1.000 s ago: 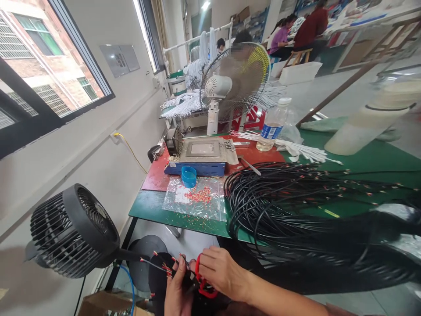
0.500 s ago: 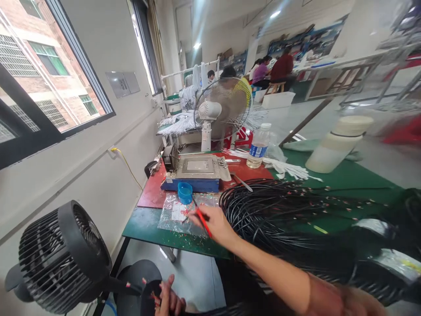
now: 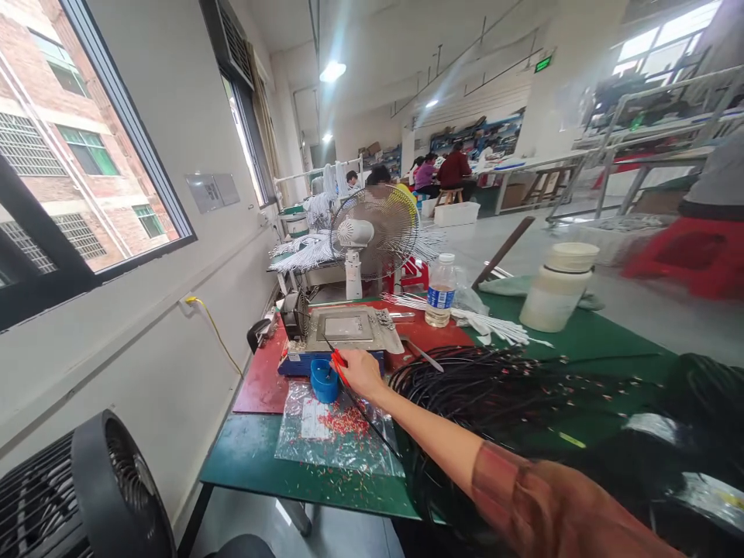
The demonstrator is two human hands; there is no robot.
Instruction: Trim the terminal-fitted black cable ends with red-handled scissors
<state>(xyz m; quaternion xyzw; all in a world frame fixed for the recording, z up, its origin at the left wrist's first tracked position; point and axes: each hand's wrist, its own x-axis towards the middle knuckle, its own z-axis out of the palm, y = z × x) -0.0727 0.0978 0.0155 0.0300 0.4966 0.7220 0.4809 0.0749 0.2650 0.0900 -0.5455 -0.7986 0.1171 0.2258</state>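
Note:
My right hand (image 3: 361,372) is closed around a slim red-handled tool (image 3: 339,369) with a thin dark tip, whose exact kind I cannot make out. The tip points over the front edge of a blue box with a grey metal top (image 3: 314,341) and a shiny rectangular recess. Just below and left of the hand stands a small blue cup (image 3: 324,387). From under the hand a black cable (image 3: 380,435) runs down to the right; whether the fingers also grip it is unclear. My left hand is out of view.
A clear plastic sheet (image 3: 296,449) bears red scraps (image 3: 346,422). Black cables (image 3: 465,387) cover the table's right side. Behind are a bottle (image 3: 440,298), a white jar (image 3: 558,298) and a white fan (image 3: 372,232). A black fan (image 3: 110,488) stands lower left. People sit farther back.
My right hand has moved from above the plastic sheet up to the box's front edge, carrying the red-handled tool. My left hand has left the view. The camera view has shifted.

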